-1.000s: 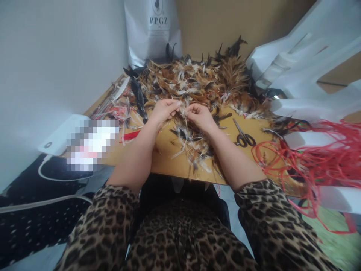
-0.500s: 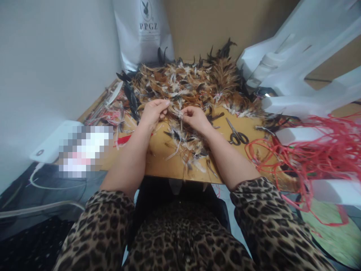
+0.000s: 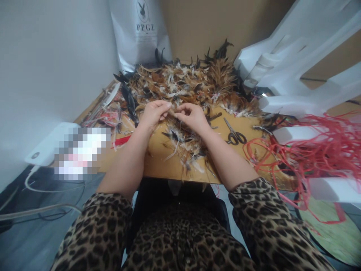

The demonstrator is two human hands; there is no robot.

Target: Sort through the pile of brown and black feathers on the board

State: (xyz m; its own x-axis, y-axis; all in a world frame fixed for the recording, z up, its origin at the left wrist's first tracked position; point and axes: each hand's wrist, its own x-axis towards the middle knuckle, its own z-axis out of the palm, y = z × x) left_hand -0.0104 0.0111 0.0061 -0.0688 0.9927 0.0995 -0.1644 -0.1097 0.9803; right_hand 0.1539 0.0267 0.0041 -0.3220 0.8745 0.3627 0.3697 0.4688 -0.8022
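Just in front of a big heap of brown, black and white feathers (image 3: 180, 81), my two hands work close together. My left hand (image 3: 156, 113) is closed in a pinch at the base of a small brownish feather (image 3: 172, 111). From the other side, my right hand (image 3: 191, 117) has thumb and forefinger closed at the same feather; the exact contact is blurred. Below the hands lies a smaller scatter of loose feathers (image 3: 187, 146) on the wooden tabletop (image 3: 158, 162). Scissors (image 3: 234, 133) with black handles rest to the right of my right wrist.
A silver bag (image 3: 143, 41) stands behind the heap. At left are a white power bank (image 3: 50, 145) with a cable and a red strip (image 3: 122, 141). Tangled red strands (image 3: 318, 146) hang over white supports (image 3: 296, 134) at right, above a round green seat (image 3: 329, 229).
My right hand has moved slightly left, closer to my left hand's fingertips. My left hand keeps its pinch. The whole view has shifted a little.
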